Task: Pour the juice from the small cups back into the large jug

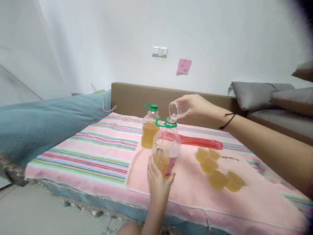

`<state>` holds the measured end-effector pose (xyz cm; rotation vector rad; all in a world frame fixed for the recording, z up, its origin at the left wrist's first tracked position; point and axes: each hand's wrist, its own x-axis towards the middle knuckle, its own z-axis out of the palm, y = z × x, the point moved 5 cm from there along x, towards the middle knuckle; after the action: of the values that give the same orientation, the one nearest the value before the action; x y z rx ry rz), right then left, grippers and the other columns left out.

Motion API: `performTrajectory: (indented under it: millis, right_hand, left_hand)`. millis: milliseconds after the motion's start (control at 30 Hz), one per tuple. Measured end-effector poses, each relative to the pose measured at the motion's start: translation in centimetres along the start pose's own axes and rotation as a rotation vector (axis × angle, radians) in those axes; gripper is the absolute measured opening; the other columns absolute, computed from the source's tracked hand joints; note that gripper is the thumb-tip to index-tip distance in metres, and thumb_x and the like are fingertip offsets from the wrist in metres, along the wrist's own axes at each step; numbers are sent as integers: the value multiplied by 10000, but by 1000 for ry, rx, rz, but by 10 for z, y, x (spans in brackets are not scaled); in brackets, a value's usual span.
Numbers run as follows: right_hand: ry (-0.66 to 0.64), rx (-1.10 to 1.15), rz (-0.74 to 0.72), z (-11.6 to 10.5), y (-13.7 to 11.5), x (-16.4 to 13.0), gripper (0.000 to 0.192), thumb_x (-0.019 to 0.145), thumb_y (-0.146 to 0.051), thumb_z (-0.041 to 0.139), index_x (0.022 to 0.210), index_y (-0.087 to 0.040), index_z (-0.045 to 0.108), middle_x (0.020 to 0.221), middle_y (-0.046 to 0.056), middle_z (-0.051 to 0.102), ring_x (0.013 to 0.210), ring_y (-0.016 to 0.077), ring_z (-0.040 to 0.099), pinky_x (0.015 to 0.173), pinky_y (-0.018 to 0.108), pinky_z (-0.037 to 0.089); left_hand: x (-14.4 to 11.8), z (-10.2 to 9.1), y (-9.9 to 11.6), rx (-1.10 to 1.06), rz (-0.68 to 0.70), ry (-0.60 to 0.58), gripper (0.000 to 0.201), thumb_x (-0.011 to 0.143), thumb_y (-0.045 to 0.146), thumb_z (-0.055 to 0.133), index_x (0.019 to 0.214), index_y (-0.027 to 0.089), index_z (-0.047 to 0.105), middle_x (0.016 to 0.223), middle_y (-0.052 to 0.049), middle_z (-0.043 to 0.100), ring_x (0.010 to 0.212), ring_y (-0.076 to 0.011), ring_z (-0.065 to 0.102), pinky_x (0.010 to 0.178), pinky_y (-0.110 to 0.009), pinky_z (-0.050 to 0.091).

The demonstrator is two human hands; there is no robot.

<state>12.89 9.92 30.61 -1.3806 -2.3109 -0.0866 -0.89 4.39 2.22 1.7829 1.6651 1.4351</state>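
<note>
Head view: right hand (195, 106) fingers hold a tipped clear cup (176, 109) over the near bottle (166, 148) mouth, left hand (157, 179) fingers wrapped round its base on the bed; narrow neck, so liquid could spill onto the pink cloth (190, 182).

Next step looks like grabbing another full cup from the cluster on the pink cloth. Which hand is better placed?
Probably the right hand. It holds the small clear cup tipped over the near bottle, above and on the same side as the full cups. The left hand is gripping that bottle's base.
</note>
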Motion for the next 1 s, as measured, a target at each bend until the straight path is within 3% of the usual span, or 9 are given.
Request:
performTrajectory:
  millis: [133,300,467,567,767,1000]
  right_hand:
    - [29,-92,-73,-4,-3,3,404,670,-336,794,1061,-251,731,1070,32,718,968,255,647,802,353,485]
    - [47,-220,-283,-2,-12,7,370,700,-296,784,1063,-253,727,1047,55,715,961,253,621,796,358,436]
    - [94,-340,-508,1,-25,4,226,865,-305,626,1071,-275,714,1102,65,701,1119,278,544,906,441,325]
    - [106,-417,-592,2,-33,-2,235,911,-246,546,1077,-286,708,1101,51,708,1162,272,526,973,487,261]
    - [109,-530,-576,-1,-41,-13,340,885,-103,518,1093,-295,708,1088,27,721,1162,252,530,1025,520,224]
    - [98,-597,-522,-3,-30,-22,440,811,-10,514,1092,-290,705,1081,27,718,1136,252,533,1033,522,246]
  left_hand:
    - [-1,1,-2,-7,1,6,990,677,373,742,1449,53,210,1477,-261,371,1397,-371,351,1140,-509,349]
    - [-3,6,-9,-14,33,-5,1006,713,422,714,1477,93,148,1501,-253,333,1417,-377,323,1137,-529,345]
    - [-3,7,-12,-10,46,2,1005,721,427,708,1481,100,139,1509,-250,322,1424,-376,313,1137,-530,342]
    - [-3,6,-9,0,37,6,993,711,409,716,1469,75,167,1496,-256,341,1413,-374,327,1137,-518,349]
    - [-2,3,-3,4,29,27,976,686,362,739,1449,53,213,1479,-258,371,1402,-375,343,1141,-505,348]
    - [-2,5,-6,13,36,48,989,700,408,729,1454,38,208,1469,-264,378,1396,-383,351,1133,-505,357]
